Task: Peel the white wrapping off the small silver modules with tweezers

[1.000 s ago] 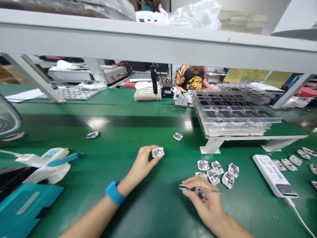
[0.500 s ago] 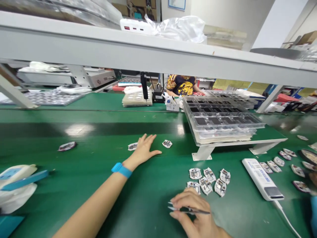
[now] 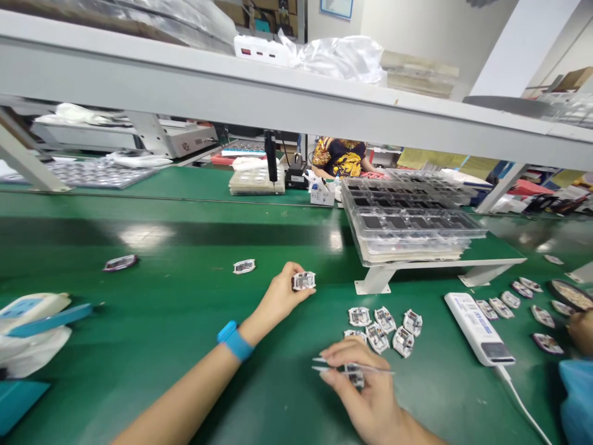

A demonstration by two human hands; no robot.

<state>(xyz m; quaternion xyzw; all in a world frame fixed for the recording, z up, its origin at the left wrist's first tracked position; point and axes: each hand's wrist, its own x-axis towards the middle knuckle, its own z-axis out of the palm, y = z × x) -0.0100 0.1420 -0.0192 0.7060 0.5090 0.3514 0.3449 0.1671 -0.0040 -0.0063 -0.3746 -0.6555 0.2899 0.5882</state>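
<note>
My left hand, a blue band on its wrist, is closed on a small white-framed circuit module over the green bench. Thumb and fingers grip it by its edges. My right hand is closed on metal tweezers, their tips apart and pointing left. Behind the tweezers, another module shows within the curl of that hand; whether it is held or lies on the bench, I cannot tell. Several similar modules lie grouped just beyond the right hand. One more module lies left of my left hand.
Stacked clear trays stand on a low bench riser. A white corded device lies at the right, near more modules and a co-worker's blue sleeve. A shelf beam crosses above. Another person sits opposite.
My left hand, spread and empty before, has moved right and closed on the module lying there, lifting it. My right hand keeps the tweezers; a module within its curl now shows more clearly.
</note>
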